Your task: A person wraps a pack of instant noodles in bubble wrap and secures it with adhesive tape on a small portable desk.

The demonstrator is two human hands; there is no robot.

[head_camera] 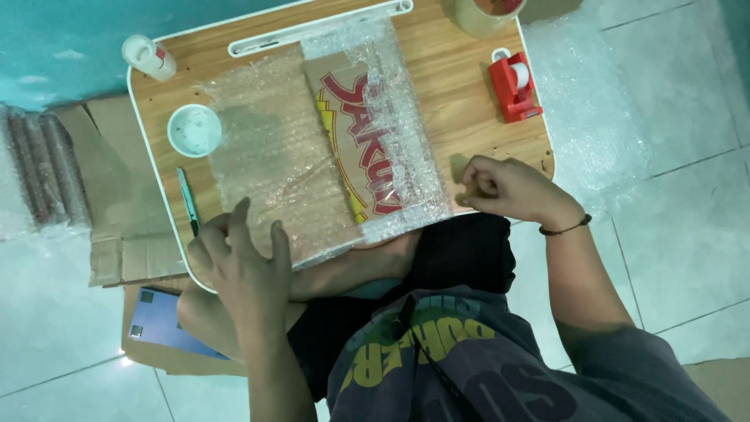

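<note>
Bubble-wrapped cardboard parcel (328,148), red-and-yellow printed flap: my left hand (238,262) spread flat on its edge; right hand (504,187) fisted, empty, beside it.

A flat cardboard package (328,156) wrapped in clear bubble wrap lies in the middle of the frame, on the wooden lap table (461,86). Its right half shows a brown panel with large red lettering edged in yellow; the left half is plain brown. At the lower left, a flat blue card or packet (160,320), possibly a label, lies on flattened cardboard (117,258).
</note>
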